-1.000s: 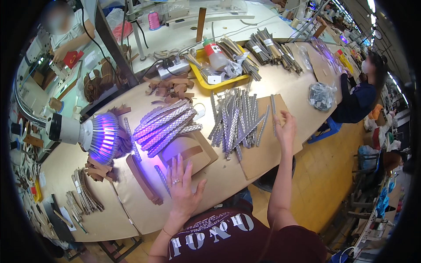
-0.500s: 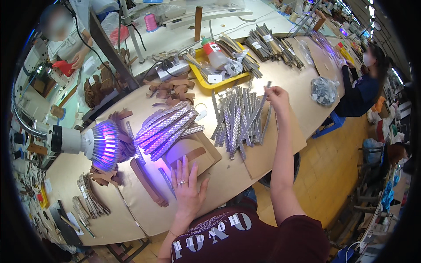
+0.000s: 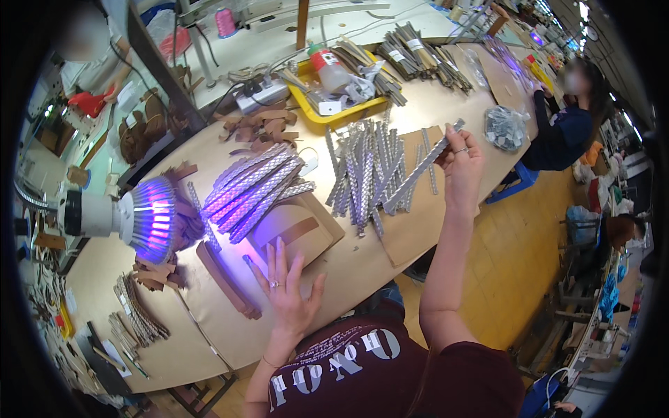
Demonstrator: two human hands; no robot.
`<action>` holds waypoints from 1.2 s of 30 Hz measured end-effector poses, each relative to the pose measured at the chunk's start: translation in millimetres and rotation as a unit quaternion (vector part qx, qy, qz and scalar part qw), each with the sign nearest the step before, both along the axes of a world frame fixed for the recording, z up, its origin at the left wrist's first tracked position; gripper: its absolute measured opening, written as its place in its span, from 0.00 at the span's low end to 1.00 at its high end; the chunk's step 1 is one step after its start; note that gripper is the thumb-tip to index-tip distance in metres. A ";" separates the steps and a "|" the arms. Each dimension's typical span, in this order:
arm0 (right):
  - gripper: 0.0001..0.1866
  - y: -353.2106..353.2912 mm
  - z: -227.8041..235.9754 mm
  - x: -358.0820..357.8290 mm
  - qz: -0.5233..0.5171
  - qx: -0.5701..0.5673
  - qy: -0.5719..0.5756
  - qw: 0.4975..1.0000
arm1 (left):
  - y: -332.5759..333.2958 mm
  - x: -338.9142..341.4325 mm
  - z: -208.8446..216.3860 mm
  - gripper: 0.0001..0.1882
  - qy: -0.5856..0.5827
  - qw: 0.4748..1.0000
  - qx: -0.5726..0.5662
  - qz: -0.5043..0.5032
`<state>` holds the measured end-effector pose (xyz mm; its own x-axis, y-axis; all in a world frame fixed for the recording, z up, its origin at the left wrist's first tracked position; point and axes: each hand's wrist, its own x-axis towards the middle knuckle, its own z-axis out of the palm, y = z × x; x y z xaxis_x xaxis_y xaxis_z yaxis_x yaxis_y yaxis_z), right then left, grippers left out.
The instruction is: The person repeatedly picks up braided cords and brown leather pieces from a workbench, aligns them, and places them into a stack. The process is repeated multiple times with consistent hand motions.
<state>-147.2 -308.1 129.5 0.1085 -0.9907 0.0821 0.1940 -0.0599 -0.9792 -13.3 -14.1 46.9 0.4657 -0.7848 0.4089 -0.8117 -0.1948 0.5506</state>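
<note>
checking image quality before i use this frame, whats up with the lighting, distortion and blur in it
Head view: the lamp throws purple glare over the braided silver strips and the left hand; fisheye bends the table edge and blackens the corners; the right hand and its silver strip look fairly sharp; faces are blurred.

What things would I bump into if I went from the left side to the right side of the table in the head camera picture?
Purple glowing lamp → pile of silver braided strips → left hand flat on the table → heap of loose silver strips → right hand lifting one silver strip → clear bag of small parts.
</note>
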 end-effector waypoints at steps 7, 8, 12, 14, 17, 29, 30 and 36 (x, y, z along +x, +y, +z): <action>0.07 61.9 0.2 57.2 0.127 0.060 -0.072 0.988 | -1.3 -5.6 31.3 0.28 0.358 0.921 -0.145 -0.054; 0.07 69.8 0.2 61.6 0.131 0.069 -0.074 0.986 | -3.8 -6.5 34.3 0.27 0.439 0.878 -0.178 -0.065; 0.07 93.5 -4.5 71.1 0.162 0.069 -0.111 0.978 | -5.5 -1.3 40.8 0.20 0.617 0.769 -0.163 -0.042; 0.06 103.5 -11.6 71.7 0.161 0.030 -0.136 0.977 | -4.4 5.5 38.9 0.14 0.651 0.736 -0.181 -0.040; 0.18 107.0 -16.2 68.8 0.061 -0.121 -0.029 0.990 | 0.8 12.0 35.0 0.07 0.335 0.921 -0.198 0.030; 0.11 139.1 14.7 75.8 0.404 -0.425 0.367 0.723 | 9.9 28.6 29.0 0.07 0.552 0.776 -0.306 -0.016; 0.10 141.8 15.3 80.2 0.410 -0.400 0.363 0.735 | 9.4 29.3 29.4 0.08 0.570 0.758 -0.317 -0.014; 0.08 153.9 19.2 97.0 0.419 -0.221 0.407 0.781 | 16.0 31.5 24.6 0.13 0.605 0.726 -0.323 0.043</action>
<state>-50.2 -154.2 148.7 0.8985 -0.4372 -0.0382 -0.3291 -0.6136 -0.7177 18.2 1.9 71.5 0.8272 -0.5574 -0.0710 0.3427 0.4003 0.8499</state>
